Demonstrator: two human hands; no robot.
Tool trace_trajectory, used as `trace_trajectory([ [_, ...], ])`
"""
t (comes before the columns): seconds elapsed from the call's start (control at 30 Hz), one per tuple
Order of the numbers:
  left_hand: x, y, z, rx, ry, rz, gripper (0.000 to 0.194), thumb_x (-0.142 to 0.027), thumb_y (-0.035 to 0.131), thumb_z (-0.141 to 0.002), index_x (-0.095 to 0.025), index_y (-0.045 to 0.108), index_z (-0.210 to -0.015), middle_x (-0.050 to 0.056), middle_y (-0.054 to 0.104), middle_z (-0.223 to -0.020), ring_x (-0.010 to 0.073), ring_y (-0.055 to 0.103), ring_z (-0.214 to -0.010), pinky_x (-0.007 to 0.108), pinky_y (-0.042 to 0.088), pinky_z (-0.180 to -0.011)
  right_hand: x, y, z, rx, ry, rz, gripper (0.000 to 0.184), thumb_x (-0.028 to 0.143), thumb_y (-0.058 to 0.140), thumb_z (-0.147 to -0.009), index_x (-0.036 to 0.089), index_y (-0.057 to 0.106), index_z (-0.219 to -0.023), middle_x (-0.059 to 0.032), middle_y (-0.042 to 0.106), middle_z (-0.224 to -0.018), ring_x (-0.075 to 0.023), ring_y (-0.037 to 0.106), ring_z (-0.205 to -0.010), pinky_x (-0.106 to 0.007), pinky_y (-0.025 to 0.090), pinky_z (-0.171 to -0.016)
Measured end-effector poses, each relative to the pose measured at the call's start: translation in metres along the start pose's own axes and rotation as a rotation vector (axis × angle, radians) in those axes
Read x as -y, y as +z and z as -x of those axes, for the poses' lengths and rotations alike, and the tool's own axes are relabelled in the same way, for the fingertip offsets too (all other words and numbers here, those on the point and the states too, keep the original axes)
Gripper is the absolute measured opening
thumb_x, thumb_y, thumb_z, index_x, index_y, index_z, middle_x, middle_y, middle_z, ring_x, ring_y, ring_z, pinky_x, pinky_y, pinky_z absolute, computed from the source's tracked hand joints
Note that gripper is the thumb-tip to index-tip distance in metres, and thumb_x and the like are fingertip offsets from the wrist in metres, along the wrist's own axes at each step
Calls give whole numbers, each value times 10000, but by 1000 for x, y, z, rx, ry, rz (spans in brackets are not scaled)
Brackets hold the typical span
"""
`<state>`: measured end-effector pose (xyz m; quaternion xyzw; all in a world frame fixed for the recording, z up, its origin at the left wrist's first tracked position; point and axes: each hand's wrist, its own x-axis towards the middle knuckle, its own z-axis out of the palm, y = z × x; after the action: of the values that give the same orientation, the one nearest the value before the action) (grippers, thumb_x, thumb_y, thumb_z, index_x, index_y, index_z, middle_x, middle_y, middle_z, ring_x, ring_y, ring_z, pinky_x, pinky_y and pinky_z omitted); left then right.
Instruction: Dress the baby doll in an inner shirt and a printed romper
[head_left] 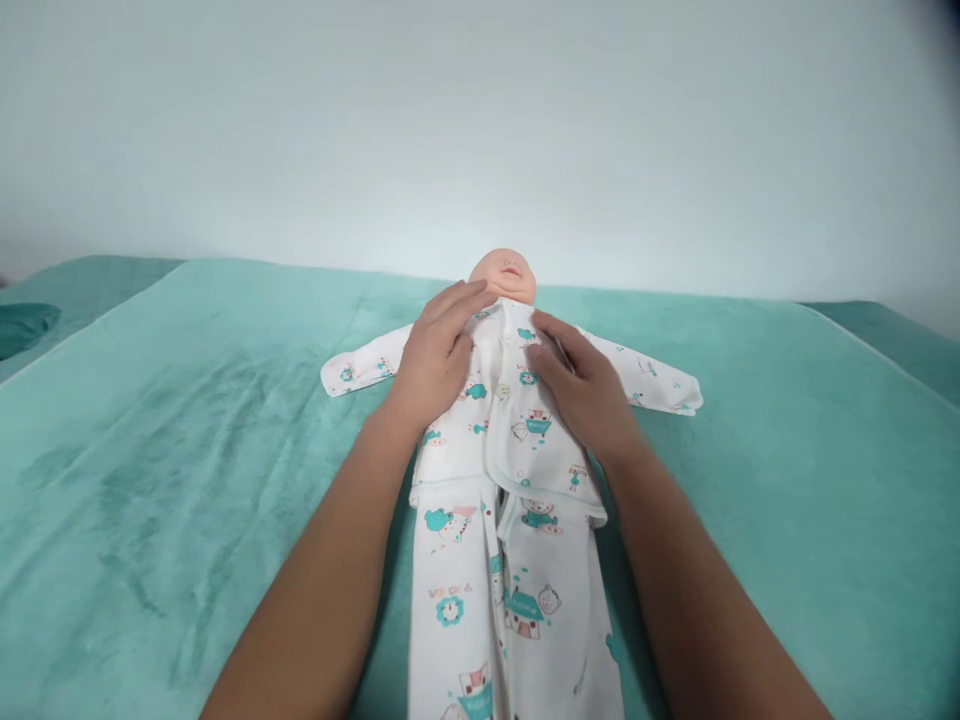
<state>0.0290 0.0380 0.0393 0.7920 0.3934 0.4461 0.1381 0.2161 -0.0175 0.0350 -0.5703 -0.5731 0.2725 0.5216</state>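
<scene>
Two bare forearms (315, 590) are reaching in from the near edge, and the printed baby trousers (555, 580) are running between them and out of view. The baby doll (504, 274) is lying face-up mid-scene on the teal plush cover (187, 480), head at the far end, sleeves (367, 362) spreading left and right. The left hand (439, 350) is resting, fingers extended and gripping nothing, on the left shoulder of the printed baby top (525, 440). The right hand (581, 380) is bending over the right chest, thumb and forefinger standing apart; whether it's catching cloth, I can't tell. They seem to be smoothing the top, the next move probably calling for light, even pressure along the front. The sleeve ends are hiding whatever is inside, and the dark slit (501, 498) below the hem is proving hard to read.
</scene>
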Motion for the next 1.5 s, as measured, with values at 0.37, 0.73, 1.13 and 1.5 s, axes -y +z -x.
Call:
trace_trajectory([
  [0.37,-6,-3,-2,187,34,-18,514,-130,340,-894,-244,587,-1330,26,578,-1425,216,498,-1326,432,371,-1153,11,1,4,234,22,119,614,414,559,-910,289,421,-1496,9,314,-1609,-240,230,-1503,-465,164,-1250],
  [0.73,-11,-4,1,174,8,-4,536,-92,323,-859,-237,614,-1286,14,600,-1394,194,501,-1313,395,371,-1152,5,2,4,295,-34,90,597,465,540,-928,330,404,-1493,32,214,-1644,-224,82,-1534,-480,90,-1256],
  [1.13,1,4,0,142,-259,250,405,-393,401,-991,-259,580,-1330,22,520,-1484,206,431,-1410,381,356,-1170,5,1,1,244,-53,35,540,426,594,-904,309,503,-1423,-4,355,-1592,-245,252,-1493,-458,196,-1235],
  [1.5,64,-70,79,117,-488,-798,538,-353,492,-920,-171,477,-1426,164,578,-1367,362,506,-1271,528,405,-1039,-41,2,-16,-129,7,25,356,393,622,-840,252,701,-1157,-51,682,-1260,-273,599,-1196,-493,398,-1095],
])
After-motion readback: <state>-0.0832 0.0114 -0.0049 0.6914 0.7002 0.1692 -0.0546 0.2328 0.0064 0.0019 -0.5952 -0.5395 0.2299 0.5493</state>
